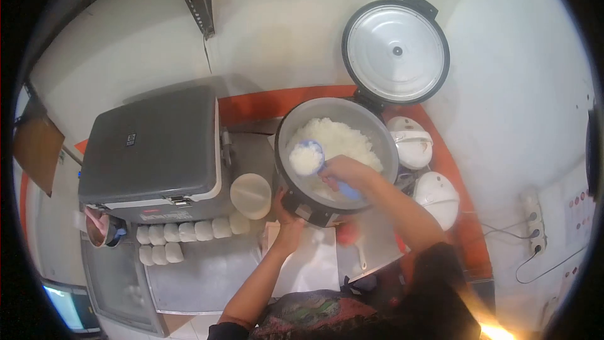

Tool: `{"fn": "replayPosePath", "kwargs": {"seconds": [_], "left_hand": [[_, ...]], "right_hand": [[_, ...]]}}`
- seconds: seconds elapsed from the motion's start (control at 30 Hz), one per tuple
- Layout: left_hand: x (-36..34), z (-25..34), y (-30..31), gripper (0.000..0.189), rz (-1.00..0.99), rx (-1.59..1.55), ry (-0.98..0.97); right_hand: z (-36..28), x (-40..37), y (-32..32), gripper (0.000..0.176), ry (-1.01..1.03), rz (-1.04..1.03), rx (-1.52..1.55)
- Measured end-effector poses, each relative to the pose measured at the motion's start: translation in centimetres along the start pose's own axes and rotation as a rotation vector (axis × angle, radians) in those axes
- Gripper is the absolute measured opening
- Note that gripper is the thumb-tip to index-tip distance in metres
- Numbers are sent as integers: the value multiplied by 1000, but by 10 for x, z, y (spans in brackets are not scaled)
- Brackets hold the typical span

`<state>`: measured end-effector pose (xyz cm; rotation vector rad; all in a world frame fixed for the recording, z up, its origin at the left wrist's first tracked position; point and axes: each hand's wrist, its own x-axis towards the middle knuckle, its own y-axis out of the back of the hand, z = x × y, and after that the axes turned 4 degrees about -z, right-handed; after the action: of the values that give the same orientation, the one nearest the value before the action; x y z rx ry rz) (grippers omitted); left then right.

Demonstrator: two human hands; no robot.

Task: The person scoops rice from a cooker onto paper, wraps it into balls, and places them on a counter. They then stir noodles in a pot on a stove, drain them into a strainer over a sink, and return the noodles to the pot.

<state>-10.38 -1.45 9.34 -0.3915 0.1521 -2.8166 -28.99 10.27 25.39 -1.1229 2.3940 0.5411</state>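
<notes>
From the head camera's side, I see the right forearm angled in across the rice cooker (296, 121), the right hand (343, 172) with fingers wrapped round the handle of a blue scoop (323, 156); its rice-filled bowl sits over the cooker's left part. The left hand (288, 225) lies loosely spread against the cooker's outside.

The right hand (343, 173) is closed in a grip above the rice cooker (314, 215); the left hand (288, 225), thumb apart, touches its near left side.
</notes>
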Motion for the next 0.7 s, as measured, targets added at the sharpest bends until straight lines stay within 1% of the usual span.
{"fn": "replayPosePath", "kwargs": {"seconds": [0.07, 0.13, 0.17, 0.23, 0.27, 0.33, 0.37, 0.4, 0.43, 0.47, 0.5, 0.53, 0.6, 0.63, 0.7], "left_hand": [[-8, 7, 6, 94, 7, 82, 13], [-17, 20, 11, 92, 37, 251, 2], [-24, 16, 16, 90, 36, 306, 3], [-48, -1, 30, 86, 35, 409, 15], [-59, -12, 39, 83, -48, 520, 51], [-84, -41, 58, 78, -218, 736, 141], [-91, -51, 66, 77, -291, 837, 98], [-97, -62, 73, 80, -382, 864, 81], [-100, -60, 75, 88, -500, 940, 134], [-101, -46, 74, 99, -589, 1047, 156], [-104, -54, 80, 107, -707, 987, 137], [-105, -58, 83, 115, -800, 1065, 107], [-104, -52, 83, 123, -925, 1171, 163], [-108, -57, 83, 127, -928, 1196, 171], [-112, -67, 80, 134, -937, 1253, 170]], "right_hand": [[3, 10, 6, 6, -67, -17, 188], [9, 7, 14, 7, -44, 17, 298], [12, 2, 20, 8, -35, 38, 350], [12, -27, 24, 10, 54, -25, 334], [13, -47, 20, 11, 88, -56, 330], [20, -87, 4, 10, 40, -93, 304], [28, -104, -7, 9, 4, -119, 298], [38, -118, -19, 10, -26, -169, 334], [53, -132, -34, 11, -65, -226, 379], [73, -142, -51, 11, -108, -283, 433], [99, -145, -66, 20, -172, -254, 350], [123, -148, -81, 23, -172, -240, 377], [162, -146, -117, 31, -135, -189, 405], [187, -134, -143, 42, -143, 26, 135], [291, -100, -180, 46, 476, 417, -572]]}}
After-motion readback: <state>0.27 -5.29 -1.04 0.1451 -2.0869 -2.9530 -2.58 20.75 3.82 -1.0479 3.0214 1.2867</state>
